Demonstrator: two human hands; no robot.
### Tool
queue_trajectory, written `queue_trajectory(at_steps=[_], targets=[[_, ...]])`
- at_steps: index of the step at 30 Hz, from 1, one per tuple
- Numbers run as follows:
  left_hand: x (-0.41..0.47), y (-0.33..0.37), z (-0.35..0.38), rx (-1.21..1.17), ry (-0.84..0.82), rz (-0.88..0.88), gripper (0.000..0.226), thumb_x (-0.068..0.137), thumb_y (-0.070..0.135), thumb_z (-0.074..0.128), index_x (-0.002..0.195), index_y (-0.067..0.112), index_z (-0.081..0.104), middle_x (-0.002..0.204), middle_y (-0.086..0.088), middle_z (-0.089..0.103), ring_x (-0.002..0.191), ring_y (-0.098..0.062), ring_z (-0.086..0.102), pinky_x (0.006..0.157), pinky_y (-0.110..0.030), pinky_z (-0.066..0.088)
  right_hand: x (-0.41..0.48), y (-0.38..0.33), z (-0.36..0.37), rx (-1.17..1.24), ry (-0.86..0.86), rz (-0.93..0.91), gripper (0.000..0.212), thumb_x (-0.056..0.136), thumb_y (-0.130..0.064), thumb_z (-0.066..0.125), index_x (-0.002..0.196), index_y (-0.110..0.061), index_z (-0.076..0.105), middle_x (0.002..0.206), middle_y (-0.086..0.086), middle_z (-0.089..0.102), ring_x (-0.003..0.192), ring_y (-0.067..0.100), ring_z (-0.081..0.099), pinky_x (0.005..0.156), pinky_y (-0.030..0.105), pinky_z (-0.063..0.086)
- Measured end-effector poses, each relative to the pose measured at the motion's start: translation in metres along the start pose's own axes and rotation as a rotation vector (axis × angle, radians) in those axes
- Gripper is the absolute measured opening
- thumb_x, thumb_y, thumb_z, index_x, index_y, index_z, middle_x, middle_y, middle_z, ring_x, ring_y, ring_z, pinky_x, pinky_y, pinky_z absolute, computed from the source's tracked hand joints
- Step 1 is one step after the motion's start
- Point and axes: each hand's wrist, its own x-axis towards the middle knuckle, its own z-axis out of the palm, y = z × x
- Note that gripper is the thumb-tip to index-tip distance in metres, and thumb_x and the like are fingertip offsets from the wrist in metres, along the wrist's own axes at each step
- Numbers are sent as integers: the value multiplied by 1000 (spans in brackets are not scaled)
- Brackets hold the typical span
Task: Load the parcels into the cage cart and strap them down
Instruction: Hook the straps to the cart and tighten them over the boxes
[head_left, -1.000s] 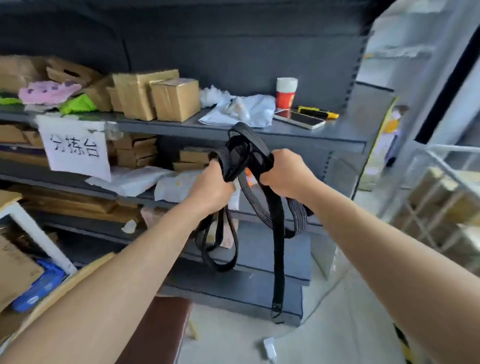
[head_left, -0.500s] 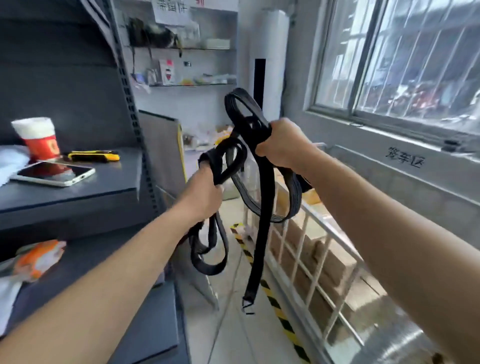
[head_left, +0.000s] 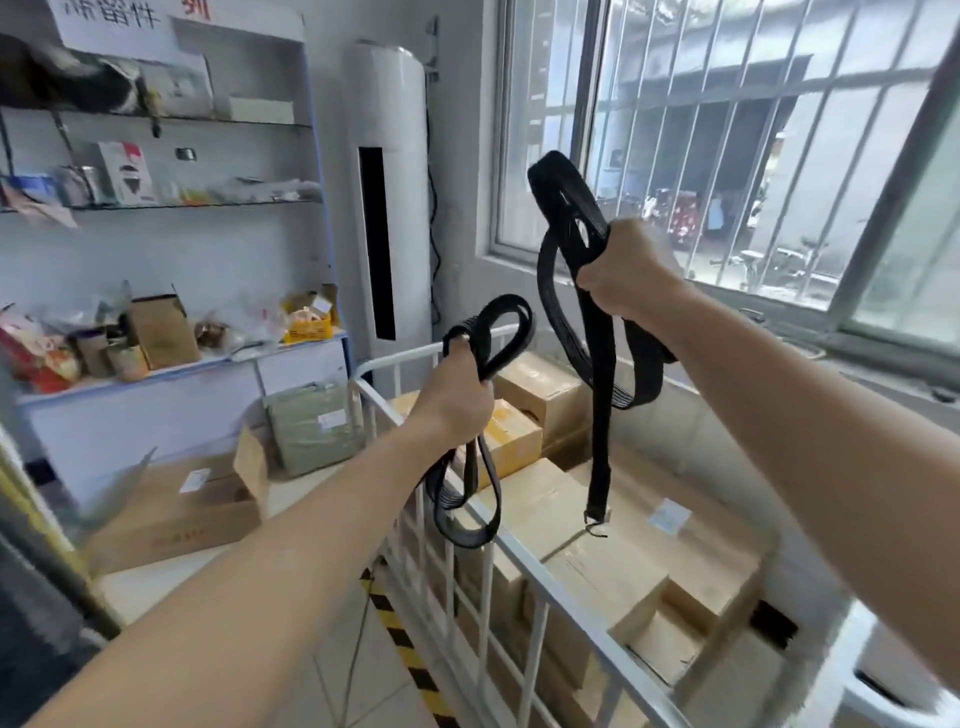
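My left hand (head_left: 453, 396) grips a coiled black strap (head_left: 470, 488) whose loops hang over the near rail of the white cage cart (head_left: 511, 551). Higher up, my right hand (head_left: 626, 270) grips a second bundle of black strap (head_left: 574, 332); one end with a metal hook (head_left: 596, 517) dangles just above the parcels. Several brown cardboard parcels (head_left: 605, 571) fill the cart, stacked close together. The two strap bundles are apart from each other.
A white air conditioner (head_left: 388, 208) stands behind the cart, by a barred window (head_left: 727, 130). To the left are a counter and shelves with clutter (head_left: 156, 332), an open cardboard box (head_left: 176, 506) and a green parcel (head_left: 311, 431) on the floor. Yellow-black tape (head_left: 400, 639) runs along the cart.
I have turned right from the grey shelf to the cage cart. My hands have drawn apart, splitting the strap bundle in two, the right hand higher, the hook end now over the parcels.
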Motion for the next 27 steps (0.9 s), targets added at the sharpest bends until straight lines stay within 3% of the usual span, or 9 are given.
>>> queue_trajectory(at_steps=[2, 6, 11, 14, 17, 22, 27], targets=[[34, -2, 19, 1, -55, 37, 34, 96, 11, 43, 128, 5, 34, 103, -18, 56, 85, -26, 52, 66, -31, 37, 24, 20, 11, -18, 30, 72, 21, 88, -2, 55, 109, -1, 60, 90, 12, 59, 74, 25, 59, 62, 31, 51], [103, -22, 48, 30, -152, 93, 29, 94, 10, 45, 123, 6, 40, 111, -19, 58, 101, -34, 57, 78, -38, 44, 67, 58, 40, -88, 86, 226, 15, 90, -1, 51, 104, 0, 55, 84, 10, 54, 65, 19, 52, 49, 23, 41], [189, -52, 79, 88, -281, 169, 36, 95, 10, 45, 130, 7, 38, 123, -16, 55, 112, -33, 53, 82, -34, 40, 114, 88, 76, -146, 130, 405, 21, 89, -2, 51, 108, 1, 58, 87, 12, 56, 79, 26, 56, 60, 32, 46], [234, -67, 108, 133, -390, 216, 43, 94, 7, 46, 136, 7, 36, 128, -16, 53, 116, -33, 52, 88, -34, 42, 134, 104, 95, -146, 148, 483, 17, 88, -1, 53, 104, -2, 59, 81, 9, 56, 84, 28, 60, 75, 38, 54], [265, -78, 142, 170, -501, 262, 45, 92, 4, 44, 137, 9, 37, 130, -15, 54, 118, -33, 52, 92, -35, 42, 150, 119, 111, -160, 155, 522, 17, 85, 0, 54, 100, -3, 62, 91, 13, 62, 88, 31, 63, 78, 40, 55], [303, -99, 201, 266, -669, 338, 41, 90, 4, 44, 130, 14, 44, 125, -11, 58, 114, -31, 54, 92, -36, 45, 174, 152, 137, -196, 122, 556, 12, 83, -1, 52, 91, -4, 60, 86, 12, 59, 84, 31, 61, 71, 35, 53], [325, -115, 249, 380, -743, 401, 39, 92, 5, 43, 131, 14, 43, 124, -10, 58, 113, -30, 55, 85, -33, 43, 199, 188, 160, -155, 97, 603, 17, 83, -3, 53, 98, -4, 61, 97, 15, 63, 89, 32, 62, 75, 34, 52]])
